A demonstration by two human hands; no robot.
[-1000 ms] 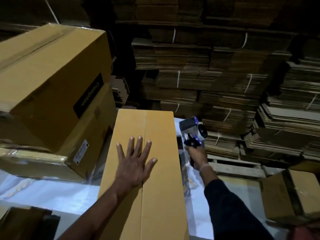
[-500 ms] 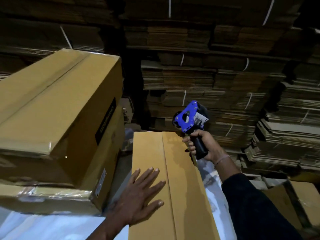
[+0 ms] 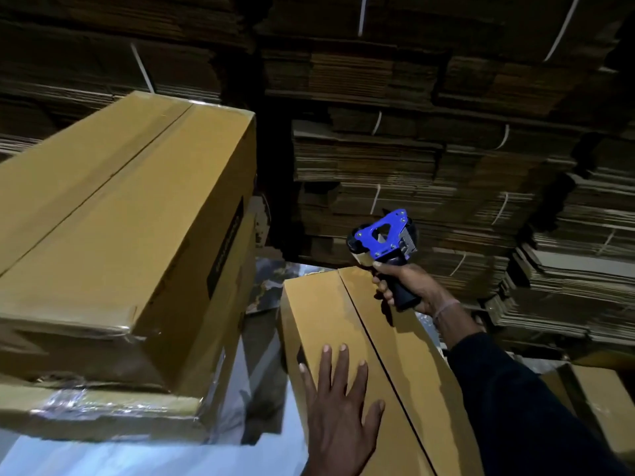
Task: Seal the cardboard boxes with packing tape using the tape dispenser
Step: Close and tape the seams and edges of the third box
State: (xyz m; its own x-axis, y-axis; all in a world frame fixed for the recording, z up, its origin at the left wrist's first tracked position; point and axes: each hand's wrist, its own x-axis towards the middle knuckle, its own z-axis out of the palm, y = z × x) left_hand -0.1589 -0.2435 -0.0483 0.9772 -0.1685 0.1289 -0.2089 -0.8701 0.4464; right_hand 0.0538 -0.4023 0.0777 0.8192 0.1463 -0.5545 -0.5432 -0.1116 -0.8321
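Head view, box: the long narrow cardboard box (image 3: 347, 341) lies on the white-covered surface (image 3: 68, 458) and runs lengthwise away from the person. Its two top flaps meet in a dark seam (image 3: 374, 348) that follows the same long axis, and no tape shows on it.

Head view, left hand: the left hand (image 3: 338, 407) lies flat on the near part of the left flap, its fingers (image 3: 342, 359) straight and spread, holding nothing, just left of the seam.

Head view, right hand: the right hand (image 3: 409, 286) has its fingers wrapped round the black handle of the blue tape dispenser (image 3: 385, 237).

Head view, key relation: the dispenser head sits at the far end of the box, just above and right of where the seam ends. The seam lies to the lower left of it and leads back toward the person, so the right hand is the nearer one to the starting point. A pull along that axis looks like the next move.

Head view, surroundings: two bigger boxes (image 3: 113, 214) stacked to the left, bundles of flat cardboard (image 3: 429, 159) behind.
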